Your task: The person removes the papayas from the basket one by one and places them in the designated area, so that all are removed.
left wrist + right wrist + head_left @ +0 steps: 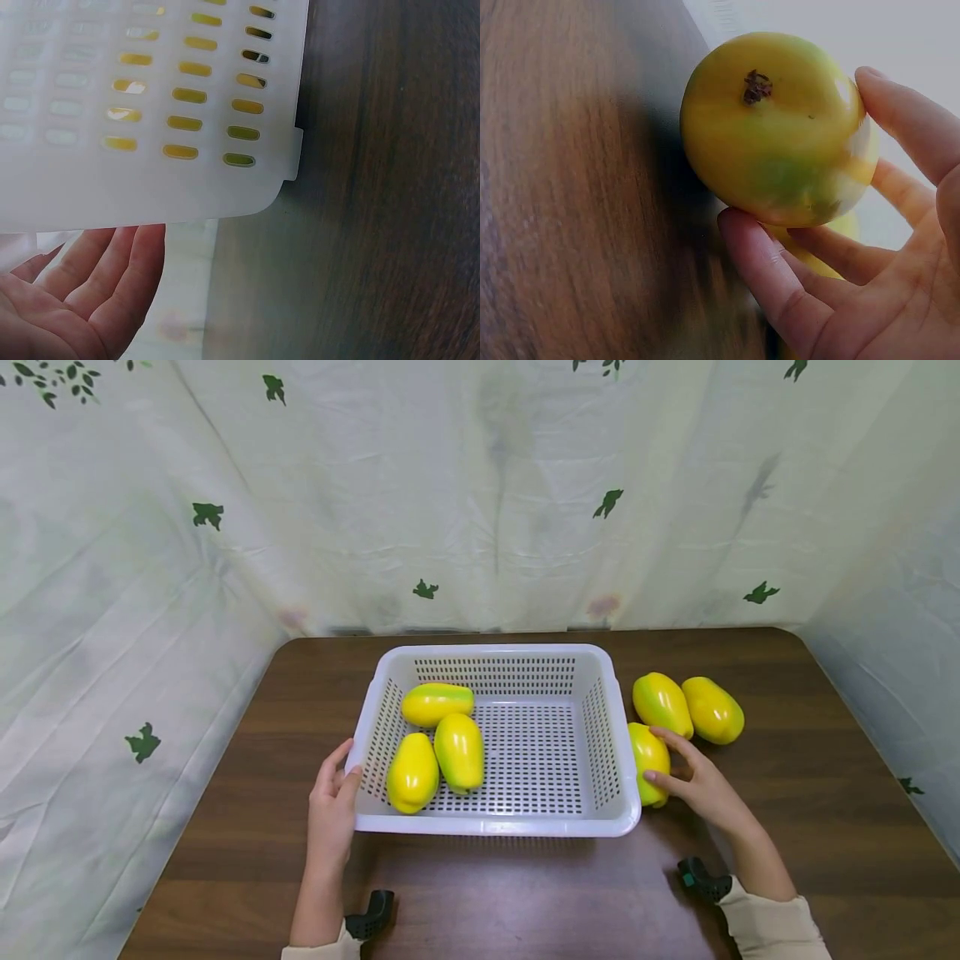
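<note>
A white perforated basket (pixel 495 825) holds three yellow-green fruits, one of them the upright fruit (pixel 459 752), all in its left half. The left hand (pixel 332 806) grips the basket's left rim; in the left wrist view its fingers (pixel 112 277) pass behind the basket wall (pixel 135 191). Just outside the basket's right wall, the right hand (pixel 701 785) holds a yellow fruit (pixel 648 764) between thumb and fingers. The right wrist view shows that fruit (pixel 776 127) from its end, with the right hand's fingertips (pixel 742 225) around it.
Two more yellow fruits, a left one (pixel 663 703) and a right one (pixel 714 710), lie touching behind the right hand. The brown wooden table (pixel 247 827) extends on both sides of the basket. A pale curtain (pixel 480 527) hangs behind and beside it.
</note>
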`<action>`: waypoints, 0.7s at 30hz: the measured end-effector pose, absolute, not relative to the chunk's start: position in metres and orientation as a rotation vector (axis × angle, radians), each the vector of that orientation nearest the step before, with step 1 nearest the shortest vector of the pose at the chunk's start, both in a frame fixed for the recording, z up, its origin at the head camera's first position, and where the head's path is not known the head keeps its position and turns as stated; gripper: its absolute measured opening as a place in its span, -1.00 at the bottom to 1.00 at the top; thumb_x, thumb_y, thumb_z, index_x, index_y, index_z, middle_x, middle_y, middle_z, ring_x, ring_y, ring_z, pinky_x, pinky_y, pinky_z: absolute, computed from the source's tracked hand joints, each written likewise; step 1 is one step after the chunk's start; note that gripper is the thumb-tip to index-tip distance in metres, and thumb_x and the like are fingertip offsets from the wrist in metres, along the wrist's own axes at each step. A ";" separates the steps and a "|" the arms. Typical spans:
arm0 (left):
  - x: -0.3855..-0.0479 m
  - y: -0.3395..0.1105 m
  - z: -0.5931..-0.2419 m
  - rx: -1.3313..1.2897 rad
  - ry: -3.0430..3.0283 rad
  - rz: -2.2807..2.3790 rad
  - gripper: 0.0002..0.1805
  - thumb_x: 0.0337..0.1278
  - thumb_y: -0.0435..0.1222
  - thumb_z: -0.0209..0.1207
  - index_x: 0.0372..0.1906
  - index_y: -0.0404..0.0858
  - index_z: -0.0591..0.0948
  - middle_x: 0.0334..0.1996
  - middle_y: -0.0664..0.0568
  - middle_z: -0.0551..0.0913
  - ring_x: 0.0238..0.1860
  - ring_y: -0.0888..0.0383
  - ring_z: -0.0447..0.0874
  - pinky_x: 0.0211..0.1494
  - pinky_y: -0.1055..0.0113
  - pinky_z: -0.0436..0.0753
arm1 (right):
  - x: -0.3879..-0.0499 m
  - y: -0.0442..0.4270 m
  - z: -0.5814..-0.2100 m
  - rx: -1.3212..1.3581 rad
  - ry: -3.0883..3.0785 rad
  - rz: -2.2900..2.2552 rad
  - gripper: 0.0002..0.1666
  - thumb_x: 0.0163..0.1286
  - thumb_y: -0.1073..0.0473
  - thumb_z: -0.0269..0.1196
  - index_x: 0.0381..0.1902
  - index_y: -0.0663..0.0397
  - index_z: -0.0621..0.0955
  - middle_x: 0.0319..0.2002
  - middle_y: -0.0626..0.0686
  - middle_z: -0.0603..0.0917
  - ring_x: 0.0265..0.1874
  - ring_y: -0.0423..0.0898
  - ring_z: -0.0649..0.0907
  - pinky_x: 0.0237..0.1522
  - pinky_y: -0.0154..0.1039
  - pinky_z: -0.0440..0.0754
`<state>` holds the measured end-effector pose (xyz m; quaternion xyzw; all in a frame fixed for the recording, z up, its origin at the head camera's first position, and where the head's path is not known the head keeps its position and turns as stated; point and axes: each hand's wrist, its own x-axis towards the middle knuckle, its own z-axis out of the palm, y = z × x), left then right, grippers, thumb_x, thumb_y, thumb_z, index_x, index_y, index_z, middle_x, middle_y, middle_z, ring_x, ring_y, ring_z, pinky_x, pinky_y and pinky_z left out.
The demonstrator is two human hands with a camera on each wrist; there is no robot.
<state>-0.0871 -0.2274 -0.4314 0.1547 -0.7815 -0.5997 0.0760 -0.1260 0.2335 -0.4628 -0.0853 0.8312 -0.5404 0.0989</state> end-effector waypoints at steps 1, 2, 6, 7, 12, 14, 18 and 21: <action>-0.087 -0.227 -0.431 0.463 -2.342 -1.797 -0.53 0.30 -0.10 -0.10 0.29 0.04 0.25 0.08 -0.02 0.47 -0.01 0.09 0.48 -0.08 0.35 0.52 | -0.126 0.233 -0.463 -0.252 2.463 -1.596 -0.21 0.24 0.12 0.20 0.36 -0.02 0.12 0.28 0.27 0.11 -0.18 0.16 0.51 -0.35 -0.22 0.56; -0.087 -0.227 -0.431 0.464 -2.342 -1.797 -0.53 0.30 -0.10 -0.10 0.29 0.04 0.25 0.08 -0.02 0.47 -0.01 0.09 0.48 -0.08 0.36 0.52 | -0.125 0.233 -0.463 -0.255 2.477 -1.592 -0.22 0.25 0.12 0.20 0.35 -0.01 0.13 0.28 0.26 0.12 -0.16 0.17 0.51 -0.33 -0.20 0.55; -0.086 -0.227 -0.430 0.466 -2.341 -1.797 -0.54 0.30 -0.11 -0.11 0.29 0.04 0.25 0.07 -0.03 0.47 -0.01 0.10 0.48 -0.08 0.38 0.51 | -0.123 0.234 -0.461 -0.283 2.537 -1.583 -0.25 0.25 0.13 0.19 0.34 0.07 0.16 0.24 0.27 0.16 -0.07 0.24 0.44 -0.20 -0.02 0.51; -0.086 -0.227 -0.430 0.468 -2.341 -1.797 -0.54 0.30 -0.11 -0.11 0.29 0.04 0.25 0.07 -0.03 0.48 -0.02 0.10 0.48 -0.07 0.38 0.51 | -0.123 0.234 -0.460 -0.286 2.552 -1.582 -0.26 0.25 0.13 0.19 0.33 0.09 0.17 0.24 0.26 0.16 -0.04 0.25 0.42 -0.17 0.04 0.49; -0.086 -0.227 -0.429 0.471 -2.346 -1.791 -0.54 0.29 -0.09 -0.10 0.29 0.05 0.25 0.08 -0.01 0.47 -0.01 0.11 0.48 -0.07 0.36 0.51 | -0.119 0.233 -0.455 -0.247 2.589 -1.604 -0.25 0.25 0.11 0.19 0.33 0.08 0.15 0.27 0.23 0.14 0.08 0.27 0.30 -0.11 0.18 0.43; -0.086 -0.226 -0.429 0.473 -2.351 -1.784 -0.53 0.29 -0.09 -0.10 0.29 0.05 0.25 0.07 -0.01 0.47 -0.01 0.11 0.48 -0.05 0.33 0.51 | -0.119 0.233 -0.453 -0.228 2.600 -1.637 -0.25 0.25 0.12 0.19 0.33 0.08 0.15 0.25 0.23 0.17 0.09 0.27 0.30 -0.09 0.01 0.49; -0.086 -0.226 -0.429 0.473 -2.352 -1.781 -0.52 0.28 -0.07 -0.10 0.30 0.03 0.24 0.07 -0.02 0.48 -0.01 0.10 0.48 -0.02 0.22 0.49 | -0.119 0.232 -0.446 -0.240 2.637 -1.753 -0.31 0.26 0.20 0.18 0.30 0.17 0.18 0.21 0.25 0.24 0.06 0.23 0.34 -0.14 -0.46 0.47; -0.085 -0.226 -0.429 0.471 -2.349 -1.787 -0.51 0.28 -0.06 -0.10 0.30 0.03 0.23 0.08 -0.01 0.47 0.00 0.09 0.48 -0.01 0.19 0.48 | -0.120 0.230 -0.440 -0.274 2.681 -1.836 -0.35 0.26 0.28 0.16 0.26 0.24 0.21 0.16 0.27 0.29 0.02 0.13 0.40 -0.15 -0.59 0.40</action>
